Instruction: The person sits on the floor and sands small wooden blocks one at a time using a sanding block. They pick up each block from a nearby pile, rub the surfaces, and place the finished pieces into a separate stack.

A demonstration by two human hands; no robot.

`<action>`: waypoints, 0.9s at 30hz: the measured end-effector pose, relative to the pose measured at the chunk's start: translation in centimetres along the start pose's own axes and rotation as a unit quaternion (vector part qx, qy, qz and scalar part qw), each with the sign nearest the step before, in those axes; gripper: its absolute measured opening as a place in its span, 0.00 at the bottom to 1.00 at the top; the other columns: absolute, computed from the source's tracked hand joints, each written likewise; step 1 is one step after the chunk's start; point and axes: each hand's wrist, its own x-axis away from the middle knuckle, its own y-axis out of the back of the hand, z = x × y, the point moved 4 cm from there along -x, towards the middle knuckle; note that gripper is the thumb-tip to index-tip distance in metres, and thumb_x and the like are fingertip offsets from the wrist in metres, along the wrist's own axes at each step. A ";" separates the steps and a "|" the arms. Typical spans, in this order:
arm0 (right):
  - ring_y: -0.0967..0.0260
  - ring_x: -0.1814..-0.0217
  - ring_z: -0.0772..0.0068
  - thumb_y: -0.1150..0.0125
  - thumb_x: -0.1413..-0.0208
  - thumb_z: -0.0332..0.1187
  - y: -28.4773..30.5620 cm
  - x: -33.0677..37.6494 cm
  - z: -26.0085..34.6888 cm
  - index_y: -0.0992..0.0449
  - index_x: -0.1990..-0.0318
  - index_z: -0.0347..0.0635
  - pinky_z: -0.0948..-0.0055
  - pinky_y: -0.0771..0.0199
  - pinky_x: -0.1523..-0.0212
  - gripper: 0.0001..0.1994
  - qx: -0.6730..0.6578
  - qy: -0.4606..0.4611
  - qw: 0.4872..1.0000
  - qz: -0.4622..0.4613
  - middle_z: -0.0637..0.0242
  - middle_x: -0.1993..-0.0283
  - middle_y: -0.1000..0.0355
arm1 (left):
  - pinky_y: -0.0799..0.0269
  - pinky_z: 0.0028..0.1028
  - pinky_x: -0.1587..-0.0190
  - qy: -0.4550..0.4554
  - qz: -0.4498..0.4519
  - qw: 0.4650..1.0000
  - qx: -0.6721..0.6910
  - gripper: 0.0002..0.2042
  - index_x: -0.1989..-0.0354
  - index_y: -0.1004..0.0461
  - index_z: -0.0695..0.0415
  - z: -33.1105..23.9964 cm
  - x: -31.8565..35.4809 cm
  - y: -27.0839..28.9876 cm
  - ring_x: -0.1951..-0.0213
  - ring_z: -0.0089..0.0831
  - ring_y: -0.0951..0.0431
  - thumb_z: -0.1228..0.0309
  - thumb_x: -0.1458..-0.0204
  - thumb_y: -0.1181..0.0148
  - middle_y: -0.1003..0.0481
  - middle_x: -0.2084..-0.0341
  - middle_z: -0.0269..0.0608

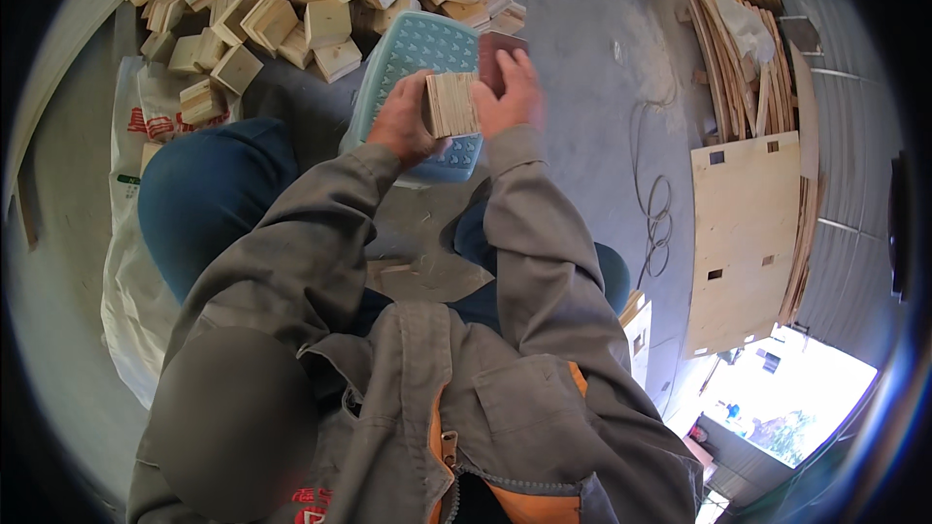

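My left hand is closed round a small stack of plywood blocks, its layered edges turned up. On the right side of the stack, my right hand grips a flat reddish-brown sanding block, and its fingers come up against the plywood. Both hands are over a light-blue plastic stool with a patterned top, which stands in front of my knees. Whether the stack rests on the stool or is held above it, I cannot tell.
A heap of loose plywood blocks lies at the far left, beyond a white sack. Large plywood sheets lean along the right wall. A thin cable lies looped on the grey floor between them and me.
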 end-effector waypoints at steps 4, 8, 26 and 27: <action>0.34 0.26 0.42 0.24 0.49 0.37 2.5 2.9 -1.6 0.24 0.32 0.44 0.52 0.33 0.28 0.34 -0.027 0.000 0.999 -0.035 0.49 0.24 0.34 | 0.30 0.43 0.31 0.028 0.003 1.000 0.006 0.47 0.31 0.37 0.55 0.1 0.4 0.2 0.34 0.55 0.29 0.72 0.65 0.19 0.29 0.38 0.55; 0.33 0.26 0.43 0.23 0.49 0.37 5.6 9.5 -0.7 0.24 0.32 0.43 0.48 0.34 0.28 0.34 0.020 0.041 0.999 -0.014 0.50 0.24 0.34 | 0.29 0.43 0.31 0.011 -0.005 1.000 -0.005 0.46 0.31 0.36 0.55 -0.1 0.1 0.0 0.35 0.56 0.28 0.71 0.64 0.19 0.29 0.38 0.56; 0.31 0.34 0.44 0.30 0.44 0.38 -0.8 -2.2 1.8 0.22 0.32 0.50 0.52 0.30 0.30 0.29 0.088 0.008 0.993 0.075 0.60 0.23 0.33 | 0.31 0.43 0.30 0.026 0.006 1.000 0.005 0.49 0.30 0.37 0.56 0.2 -0.1 -0.2 0.32 0.56 0.31 0.71 0.66 0.18 0.30 0.36 0.55; 0.31 0.33 0.45 0.30 0.44 0.38 -1.1 -1.6 1.8 0.22 0.32 0.50 0.52 0.30 0.30 0.30 0.092 0.023 0.993 0.069 0.60 0.22 0.34 | 0.31 0.43 0.30 0.030 0.007 1.000 0.002 0.48 0.30 0.37 0.56 0.3 0.0 -0.1 0.32 0.56 0.31 0.71 0.66 0.18 0.30 0.36 0.55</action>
